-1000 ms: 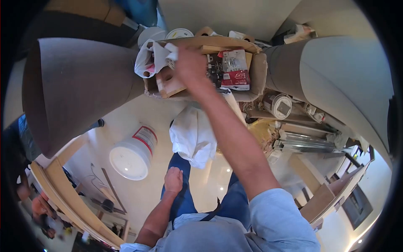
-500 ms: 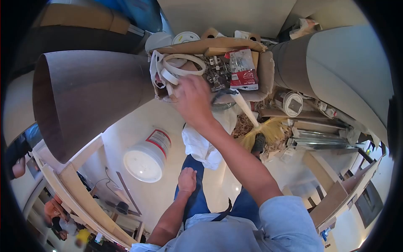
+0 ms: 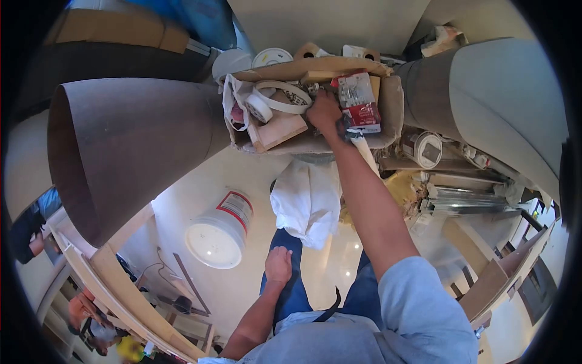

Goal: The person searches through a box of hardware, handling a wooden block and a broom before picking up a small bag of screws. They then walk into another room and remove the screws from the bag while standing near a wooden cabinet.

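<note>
An open cardboard box (image 3: 388, 112) stands ahead of me, full of hardware. My right hand (image 3: 325, 113) reaches into its middle, fingers down among small metal fittings, beside a red and clear hardware packet (image 3: 360, 106). What the fingers hold, if anything, is hidden. At the box's left lie a roll of white tape (image 3: 260, 107), a wooden block (image 3: 277, 130) and a white plastic bag (image 3: 233, 97). My left hand (image 3: 279, 264) rests flat on my left thigh, holding nothing.
A white lidded bucket (image 3: 219, 232) stands on the pale floor at left. A white cloth (image 3: 307, 200) hangs below the box. Large curved brown panels (image 3: 127, 139) flank the box. Metal rails (image 3: 467, 203) and wood offcuts lie at right. People stand at lower left.
My right hand moved from the box's front left edge to its middle, next to the red packet. The wooden block and tape roll now show uncovered. My left hand stayed on my thigh.
</note>
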Demonstrator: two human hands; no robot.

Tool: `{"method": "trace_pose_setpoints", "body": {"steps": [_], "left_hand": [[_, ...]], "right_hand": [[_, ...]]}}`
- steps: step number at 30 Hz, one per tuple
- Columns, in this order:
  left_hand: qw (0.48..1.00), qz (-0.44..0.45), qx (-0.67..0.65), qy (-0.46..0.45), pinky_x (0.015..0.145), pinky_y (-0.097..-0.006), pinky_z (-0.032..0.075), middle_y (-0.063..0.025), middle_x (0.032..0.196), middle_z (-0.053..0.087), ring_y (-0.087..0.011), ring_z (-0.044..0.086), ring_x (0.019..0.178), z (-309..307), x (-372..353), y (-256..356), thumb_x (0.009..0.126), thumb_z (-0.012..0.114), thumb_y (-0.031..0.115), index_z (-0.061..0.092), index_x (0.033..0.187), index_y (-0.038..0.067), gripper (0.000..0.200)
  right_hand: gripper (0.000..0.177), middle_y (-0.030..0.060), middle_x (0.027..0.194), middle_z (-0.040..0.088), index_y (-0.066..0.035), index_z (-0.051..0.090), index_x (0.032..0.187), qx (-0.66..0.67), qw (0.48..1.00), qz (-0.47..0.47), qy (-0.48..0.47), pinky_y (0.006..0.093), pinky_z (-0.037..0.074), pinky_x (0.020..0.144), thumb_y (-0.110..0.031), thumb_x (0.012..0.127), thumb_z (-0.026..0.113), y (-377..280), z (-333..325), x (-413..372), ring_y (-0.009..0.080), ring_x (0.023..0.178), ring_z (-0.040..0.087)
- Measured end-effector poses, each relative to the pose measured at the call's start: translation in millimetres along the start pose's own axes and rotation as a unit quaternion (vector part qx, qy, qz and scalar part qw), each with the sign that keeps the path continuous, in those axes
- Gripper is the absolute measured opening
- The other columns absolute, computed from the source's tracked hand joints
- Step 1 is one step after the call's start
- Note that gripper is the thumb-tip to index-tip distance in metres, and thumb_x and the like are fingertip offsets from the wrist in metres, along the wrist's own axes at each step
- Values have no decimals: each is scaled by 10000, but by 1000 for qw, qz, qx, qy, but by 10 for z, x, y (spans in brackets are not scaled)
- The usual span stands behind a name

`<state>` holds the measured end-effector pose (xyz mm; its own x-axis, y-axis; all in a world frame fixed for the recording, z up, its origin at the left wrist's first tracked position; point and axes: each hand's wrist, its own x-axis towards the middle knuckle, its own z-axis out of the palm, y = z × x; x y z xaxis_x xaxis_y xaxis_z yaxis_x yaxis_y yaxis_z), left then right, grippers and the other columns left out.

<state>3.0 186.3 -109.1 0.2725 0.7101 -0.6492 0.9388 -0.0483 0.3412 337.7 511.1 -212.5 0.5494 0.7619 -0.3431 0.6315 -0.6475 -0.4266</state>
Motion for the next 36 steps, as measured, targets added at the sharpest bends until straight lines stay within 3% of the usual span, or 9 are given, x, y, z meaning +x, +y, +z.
{"method": "trace_pose_setpoints", "body": {"steps": [8,11,14,16,19,22,29,34,36], "left_hand": [[1000,-1,3,10,797,-503,506,-159,904,622,-381,616,894,78,-12,-55,973,634,215,574,879,56,194],[1000,0,16,7,791,-502,506,-161,899,619,-382,616,894,79,-14,-67,974,633,214,572,878,55,196],[1000,0,3,11,787,-504,504,-163,895,616,-386,615,895,40,-2,-25,976,629,215,570,878,54,198],[1000,2,8,10,787,-504,504,-163,895,616,-388,615,894,61,9,-19,976,629,216,571,878,54,198],[1000,3,17,10,789,-504,505,-163,894,616,-390,615,889,72,15,7,975,629,218,573,876,55,199],[1000,6,26,8,789,-503,506,-164,892,617,-391,616,883,86,25,31,973,631,214,576,874,55,196],[1000,12,26,11,792,-503,505,-168,885,623,-390,619,885,114,20,10,966,637,206,584,874,53,186],[1000,-2,20,5,799,-503,503,-165,890,623,-388,618,886,72,49,18,966,637,208,586,874,55,185],[1000,-4,15,8,799,-503,503,-165,893,623,-387,617,887,59,16,-3,965,637,207,586,875,55,183]], "right_hand": [[431,249,1291,519,-5,454,1296,55,997,16,46,563,566,876,-77,893,590,3,337,-74,469,1074,647],[624,301,1342,494,16,406,1350,100,994,44,20,570,540,919,-218,854,705,71,387,12,515,1081,633],[518,299,1275,544,57,471,1289,117,992,54,14,532,554,907,-126,846,669,-45,310,-365,500,1069,637],[490,321,1205,616,46,525,1250,160,972,-158,70,536,540,916,-115,820,695,-172,318,-625,496,1061,643],[406,315,1183,637,6,592,1212,228,967,-71,-86,536,511,925,-132,839,676,-535,187,-638,492,1121,609],[412,285,1165,665,-15,621,1221,256,963,-34,-79,517,516,937,-92,816,652,-792,256,-566,476,1109,623],[316,263,1070,703,-31,709,1096,95,974,-112,-172,518,538,933,-65,791,637,-804,493,-515,445,1060,663],[208,272,1013,702,-19,723,974,149,988,-18,-38,546,542,860,-77,807,615,-374,177,-339,458,992,672],[185,273,983,697,-21,719,946,125,984,-122,-36,557,538,831,-70,811,602,0,-41,-179,475,971,662]]}}
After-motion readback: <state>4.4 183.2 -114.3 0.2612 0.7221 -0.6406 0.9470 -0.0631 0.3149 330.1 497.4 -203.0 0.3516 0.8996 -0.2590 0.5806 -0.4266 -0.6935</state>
